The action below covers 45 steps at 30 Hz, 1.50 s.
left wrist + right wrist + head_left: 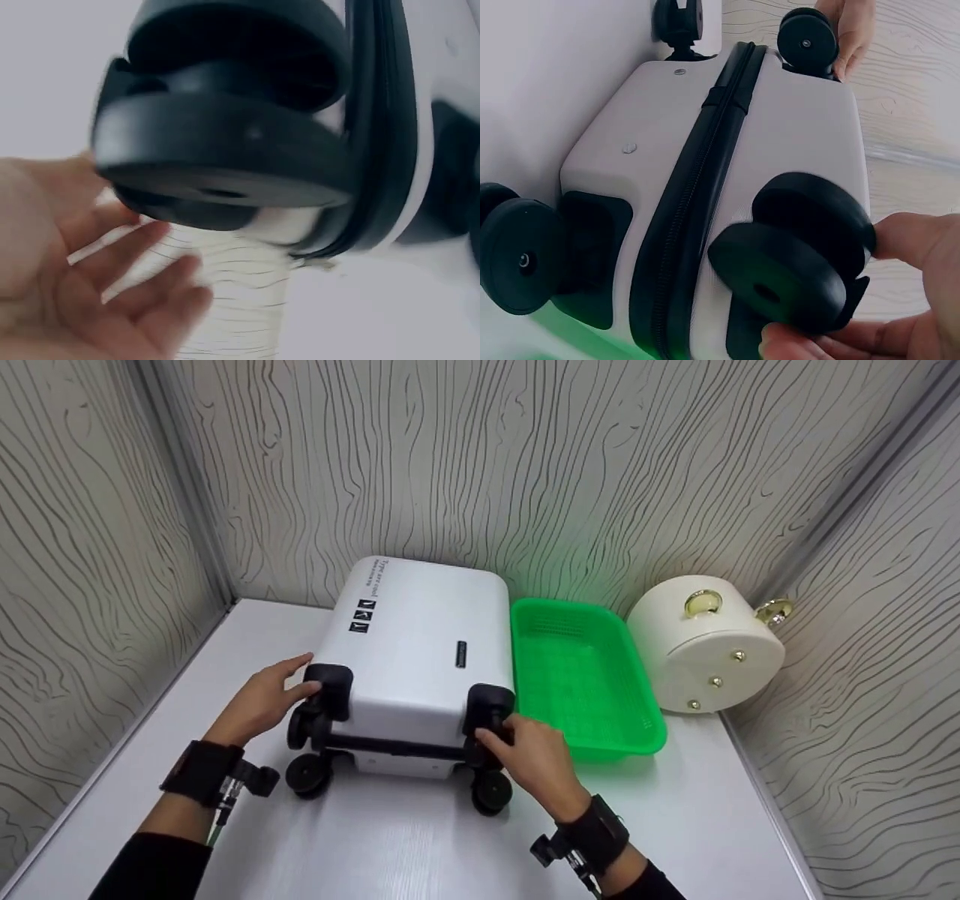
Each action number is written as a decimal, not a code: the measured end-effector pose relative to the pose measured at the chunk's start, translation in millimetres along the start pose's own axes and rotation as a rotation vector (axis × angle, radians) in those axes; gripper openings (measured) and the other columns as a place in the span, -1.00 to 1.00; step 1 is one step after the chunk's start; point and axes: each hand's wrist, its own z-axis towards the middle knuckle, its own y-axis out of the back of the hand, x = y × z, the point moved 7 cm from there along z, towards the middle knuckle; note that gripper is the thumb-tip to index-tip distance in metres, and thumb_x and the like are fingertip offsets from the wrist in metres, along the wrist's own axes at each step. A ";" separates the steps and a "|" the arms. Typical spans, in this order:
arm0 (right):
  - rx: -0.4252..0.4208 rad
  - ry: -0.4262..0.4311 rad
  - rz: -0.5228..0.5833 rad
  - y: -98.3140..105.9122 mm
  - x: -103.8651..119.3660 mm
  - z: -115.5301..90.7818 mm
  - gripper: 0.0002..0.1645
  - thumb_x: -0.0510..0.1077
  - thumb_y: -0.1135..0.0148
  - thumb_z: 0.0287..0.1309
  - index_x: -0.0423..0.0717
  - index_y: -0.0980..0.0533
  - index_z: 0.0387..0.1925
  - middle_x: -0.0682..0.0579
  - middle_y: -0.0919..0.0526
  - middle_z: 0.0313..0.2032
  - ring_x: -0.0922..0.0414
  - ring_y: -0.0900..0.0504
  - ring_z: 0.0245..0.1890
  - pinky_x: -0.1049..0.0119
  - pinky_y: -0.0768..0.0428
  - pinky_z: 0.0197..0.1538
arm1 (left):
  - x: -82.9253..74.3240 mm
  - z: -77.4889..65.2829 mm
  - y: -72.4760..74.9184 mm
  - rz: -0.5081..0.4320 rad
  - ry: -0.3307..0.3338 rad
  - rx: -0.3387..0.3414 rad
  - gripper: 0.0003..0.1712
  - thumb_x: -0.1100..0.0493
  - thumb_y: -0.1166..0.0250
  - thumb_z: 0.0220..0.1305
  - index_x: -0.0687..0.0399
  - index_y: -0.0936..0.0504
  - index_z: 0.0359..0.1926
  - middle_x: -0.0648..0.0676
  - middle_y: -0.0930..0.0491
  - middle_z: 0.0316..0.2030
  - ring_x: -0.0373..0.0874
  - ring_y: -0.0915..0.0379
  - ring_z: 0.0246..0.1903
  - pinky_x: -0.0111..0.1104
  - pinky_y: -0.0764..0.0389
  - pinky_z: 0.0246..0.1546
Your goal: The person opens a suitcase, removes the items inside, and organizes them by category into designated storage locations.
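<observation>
- Basket: a green plastic basket [585,679] sits just beside the right side of the suitcase and takes up the table [420,847] there
- Case: a cream drum-shaped case [686,664] with gold-coloured fittings stands right of the basket, near the right wall
- Back wall: a wood-grain panel [450,465] rises behind the far end of the suitcase
- Left hand [259,701]: thumb and index finger spread apart at the left corner guard [334,690], thumb touching it; the remaining fingers extend loosely, apart, beside the upper left caster [225,142]
- Right hand [536,754]: thumb on one side and fingers on the other, clamped on the upper right caster [780,277]
- Wrists: each carries a black strap with a small camera
- Location: the white suitcase [427,641] lies on the table between the hands, left of the basket
- Orientation: broad printed face up, wheeled end toward the person; long axis runs from the person toward the back wall
</observation>
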 end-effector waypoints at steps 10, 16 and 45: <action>-0.025 0.010 0.207 -3.5 -49.5 -6.9 -0.40 0.30 0.02 0.38 -0.06 -0.63 -0.01 0.00 -0.72 -0.13 -0.01 -0.68 -0.10 0.03 -0.60 -0.08 | -106.5 -14.9 -66.9 0.389 -0.437 -0.219 -0.16 -0.13 -0.41 0.14 0.17 -0.38 0.34 0.24 -0.38 0.27 0.23 -0.19 0.32 0.07 -0.23 0.30; 0.057 0.023 0.225 -24.6 -70.8 -12.5 -0.53 0.13 -0.12 0.37 -0.12 -0.60 0.04 -0.05 -0.69 -0.08 -0.03 -0.67 -0.09 0.03 -0.61 -0.06 | -145.8 -15.0 -130.8 0.581 -0.672 -0.122 -0.11 -0.24 -0.39 0.10 0.03 -0.36 0.38 0.16 -0.38 0.29 0.20 -0.20 0.32 0.07 -0.18 0.33; 0.140 0.192 0.044 -95.4 -66.2 -29.6 -0.51 0.08 -0.49 -0.04 -0.13 -0.61 -0.15 -0.01 -0.69 -0.31 0.01 -0.67 -0.30 0.13 -0.60 -0.26 | -179.0 -29.3 -218.2 1.065 -1.061 -0.256 -0.67 0.02 -0.32 0.25 -0.05 -0.59 0.02 0.18 -0.50 0.18 0.05 -0.43 0.17 -0.23 -0.42 0.21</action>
